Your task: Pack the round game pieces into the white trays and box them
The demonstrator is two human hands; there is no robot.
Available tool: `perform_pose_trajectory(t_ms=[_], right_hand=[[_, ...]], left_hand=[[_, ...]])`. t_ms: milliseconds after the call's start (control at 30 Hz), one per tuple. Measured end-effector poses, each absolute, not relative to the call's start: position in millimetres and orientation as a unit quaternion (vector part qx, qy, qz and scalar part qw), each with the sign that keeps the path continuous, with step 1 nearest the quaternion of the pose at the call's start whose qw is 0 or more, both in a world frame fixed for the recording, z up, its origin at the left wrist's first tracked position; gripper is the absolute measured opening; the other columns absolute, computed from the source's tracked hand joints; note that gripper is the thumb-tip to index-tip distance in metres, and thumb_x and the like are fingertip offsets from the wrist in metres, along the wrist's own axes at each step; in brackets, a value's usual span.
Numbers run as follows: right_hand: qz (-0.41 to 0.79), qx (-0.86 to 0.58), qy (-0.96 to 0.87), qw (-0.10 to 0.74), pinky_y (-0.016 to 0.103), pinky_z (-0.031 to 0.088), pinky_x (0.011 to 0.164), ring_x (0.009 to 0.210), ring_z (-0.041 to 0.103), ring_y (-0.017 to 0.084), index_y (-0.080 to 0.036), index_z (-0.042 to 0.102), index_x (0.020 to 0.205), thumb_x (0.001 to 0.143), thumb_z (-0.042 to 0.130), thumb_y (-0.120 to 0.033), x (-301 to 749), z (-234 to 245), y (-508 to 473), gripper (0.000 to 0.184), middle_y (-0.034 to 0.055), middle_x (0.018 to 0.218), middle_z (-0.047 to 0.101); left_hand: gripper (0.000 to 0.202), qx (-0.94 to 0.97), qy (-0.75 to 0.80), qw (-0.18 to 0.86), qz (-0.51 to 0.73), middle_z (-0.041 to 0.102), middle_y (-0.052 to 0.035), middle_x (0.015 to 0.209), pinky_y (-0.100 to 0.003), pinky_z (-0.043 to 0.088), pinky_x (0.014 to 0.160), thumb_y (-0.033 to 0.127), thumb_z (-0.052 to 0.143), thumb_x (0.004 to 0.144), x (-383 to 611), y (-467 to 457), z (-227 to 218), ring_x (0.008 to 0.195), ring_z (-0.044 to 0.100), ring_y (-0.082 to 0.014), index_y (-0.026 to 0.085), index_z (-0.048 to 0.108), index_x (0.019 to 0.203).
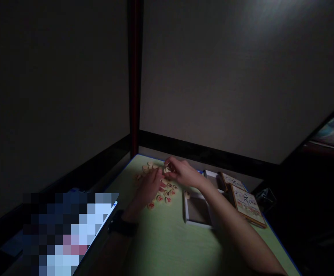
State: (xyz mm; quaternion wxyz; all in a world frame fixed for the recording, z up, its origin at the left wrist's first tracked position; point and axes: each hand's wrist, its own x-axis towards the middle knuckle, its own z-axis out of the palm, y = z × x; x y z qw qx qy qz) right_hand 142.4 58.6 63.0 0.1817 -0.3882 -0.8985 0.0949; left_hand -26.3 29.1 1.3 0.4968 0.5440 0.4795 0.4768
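Several round pale game pieces (167, 196) with red and dark marks lie spread on a light green mat (167, 237) in a dim room. My left hand (151, 186) rests flat among the pieces with its fingers stretched forward; a dark watch sits on that wrist. My right hand (181, 171) reaches across from the right to the far pieces (149, 165), its fingers curled in a pinch around one small piece at the fingertips. What exactly the pinch holds is hard to make out in the low light.
An open white box tray (197, 222) lies right of the pieces under my right forearm. Its lid (247, 205) with printed artwork lies further right, near the mat's edge. A lit, blurred screen (69, 234) stands at lower left. Walls close in behind.
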Motion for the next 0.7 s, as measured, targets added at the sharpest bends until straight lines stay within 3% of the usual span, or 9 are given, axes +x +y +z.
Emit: perform_pose_trajectory(t_ms=[100,267,400,533,600,700], right_hand=[[0.109,-0.385,-0.891,0.215,0.022,0.040,0.063,0.070,0.061,0.015,-0.019,0.053,0.112,0.088,0.059,-0.014,157,51,26,0.025,0.0004,0.079,0.066],[0.093,-0.422,-0.865,0.254,0.024,0.044,0.068,0.077,0.065,0.017,-0.018,0.058,0.108,0.089,0.060,-0.016,184,38,0,0.019,0.0062,0.091,0.072],[0.057,-0.472,-0.846,0.244,0.027,0.046,0.074,0.081,0.066,0.018,-0.017,0.064,0.102,0.086,0.059,-0.011,210,40,-10,0.017,0.0079,0.094,0.072],[0.044,-0.504,-0.837,0.208,0.026,0.045,0.076,0.085,0.064,0.018,-0.016,0.066,0.097,0.082,0.058,-0.004,231,34,-17,0.021,0.0087,0.097,0.069],[0.046,-0.524,-0.830,0.186,0.025,0.044,0.074,0.084,0.062,0.018,-0.015,0.066,0.096,0.081,0.058,-0.004,236,28,-20,0.021,0.0093,0.098,0.067],[0.057,-0.553,-0.820,0.134,0.023,0.041,0.071,0.083,0.062,0.018,-0.015,0.064,0.100,0.083,0.061,-0.010,236,19,-24,0.018,0.0098,0.099,0.067]], left_hand=[[0.030,0.444,0.378,0.666,0.466,0.071,-0.0089,0.084,-0.029,0.053,0.070,0.041,0.052,0.094,-6,25,-5,0.069,0.068,-0.0180,0.014,0.060,0.104],[0.012,0.371,0.298,0.754,0.453,0.073,-0.0109,0.084,-0.028,0.055,0.078,0.023,0.065,0.088,7,15,-8,0.071,0.069,-0.0155,0.011,0.065,0.088],[0.010,0.374,0.297,0.751,0.456,0.074,-0.0126,0.095,-0.029,0.054,0.084,0.021,0.067,0.084,4,14,-9,0.081,0.070,-0.0173,0.011,0.068,0.088],[0.037,0.478,0.331,0.695,0.424,0.073,-0.0137,0.103,-0.028,0.052,0.075,0.027,0.077,0.074,-1,15,-14,0.086,0.070,-0.0200,0.011,0.069,0.107],[0.053,0.542,0.356,0.645,0.404,0.074,-0.0129,0.099,-0.026,0.048,0.065,0.029,0.080,0.069,-3,15,-15,0.082,0.069,-0.0202,0.010,0.066,0.116],[0.061,0.600,0.373,0.593,0.386,0.074,-0.0105,0.083,-0.025,0.043,0.058,0.035,0.076,0.071,-4,13,-14,0.069,0.066,-0.0178,0.007,0.062,0.123]])
